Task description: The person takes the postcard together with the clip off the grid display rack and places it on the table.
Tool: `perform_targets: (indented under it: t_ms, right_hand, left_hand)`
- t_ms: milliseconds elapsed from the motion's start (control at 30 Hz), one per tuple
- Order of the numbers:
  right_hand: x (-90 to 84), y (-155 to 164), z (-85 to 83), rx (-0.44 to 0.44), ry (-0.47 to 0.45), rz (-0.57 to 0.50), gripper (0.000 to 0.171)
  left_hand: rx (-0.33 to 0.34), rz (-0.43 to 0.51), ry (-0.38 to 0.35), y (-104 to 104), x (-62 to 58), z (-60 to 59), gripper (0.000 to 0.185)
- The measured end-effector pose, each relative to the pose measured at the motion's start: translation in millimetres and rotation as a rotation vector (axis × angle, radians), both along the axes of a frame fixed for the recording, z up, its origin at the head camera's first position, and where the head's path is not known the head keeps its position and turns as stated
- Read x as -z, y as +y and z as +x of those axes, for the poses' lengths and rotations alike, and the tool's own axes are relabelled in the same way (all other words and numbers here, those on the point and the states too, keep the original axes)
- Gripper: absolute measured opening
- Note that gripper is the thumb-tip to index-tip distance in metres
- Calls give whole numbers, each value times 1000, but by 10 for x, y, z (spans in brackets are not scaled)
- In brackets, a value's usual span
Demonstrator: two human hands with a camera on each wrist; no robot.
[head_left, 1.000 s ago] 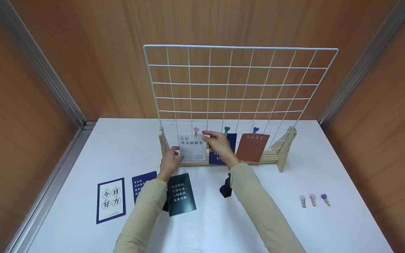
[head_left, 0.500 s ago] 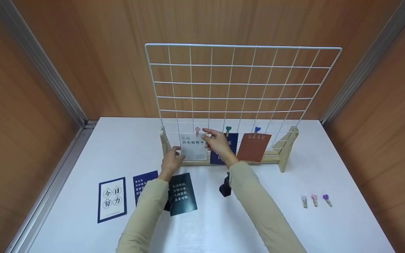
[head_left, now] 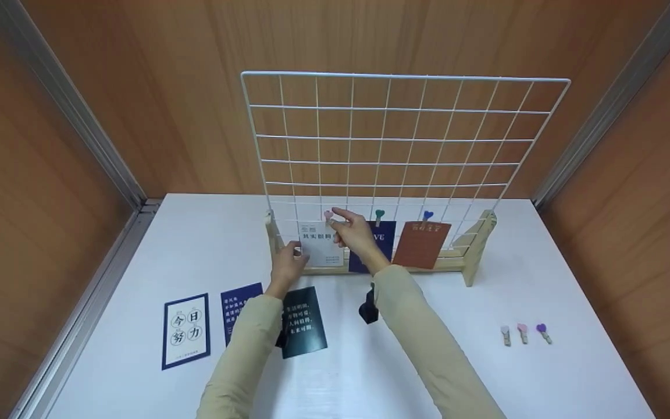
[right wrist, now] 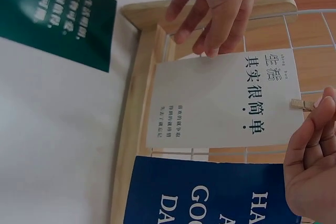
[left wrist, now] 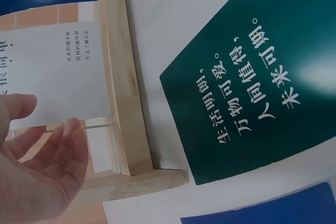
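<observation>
A white wire grid [head_left: 405, 139] stands upright in a wooden stand [head_left: 474, 247]. From its lowest rows hang a white card [head_left: 320, 250] on a pink heart clip [head_left: 328, 216], a navy card [head_left: 384, 238] and a brown card [head_left: 422, 244]. My right hand [head_left: 349, 230] is raised at the pink clip [right wrist: 302, 104], its index fingertip touching the clip's head. My left hand [head_left: 287, 263] touches the white card's [right wrist: 226, 100] left edge with nearly straight fingers [right wrist: 212, 35]; its thumb [left wrist: 21, 106] lies on the card's [left wrist: 58, 72] corner.
On the white table [head_left: 428, 361] in front lie a dark green card [head_left: 305, 326], a navy card [head_left: 239, 302] and a blue-bordered white card [head_left: 186, 329]. Three loose heart clips [head_left: 524, 333] lie at the right. Wood-panelled walls close in behind and at both sides.
My right hand has risen slightly along the white card to the pink clip. The left hand stays at the card's left edge. The view has shifted a little.
</observation>
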State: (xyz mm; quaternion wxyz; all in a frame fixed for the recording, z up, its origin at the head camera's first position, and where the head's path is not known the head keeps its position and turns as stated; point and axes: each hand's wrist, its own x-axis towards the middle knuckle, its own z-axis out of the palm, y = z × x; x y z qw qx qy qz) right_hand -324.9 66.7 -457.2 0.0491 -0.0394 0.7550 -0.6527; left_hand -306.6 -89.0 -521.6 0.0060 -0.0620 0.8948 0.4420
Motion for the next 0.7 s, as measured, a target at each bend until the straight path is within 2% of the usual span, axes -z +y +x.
perform_targets:
  t_ms: [233, 500, 700]
  right_hand:
    - [-30, -36, -23, 0, 28, 26, 37]
    - [-46, -38, -42, 10, 54, 49, 36]
    - [-36, -40, -65, 25, 75, 90, 33]
  left_hand:
    - [-14, 4, 17, -21, 16, -20, 27]
    - [-32, 35, -15, -25, 22, -33, 23]
    - [-48, 47, -5, -27, 37, -15, 18]
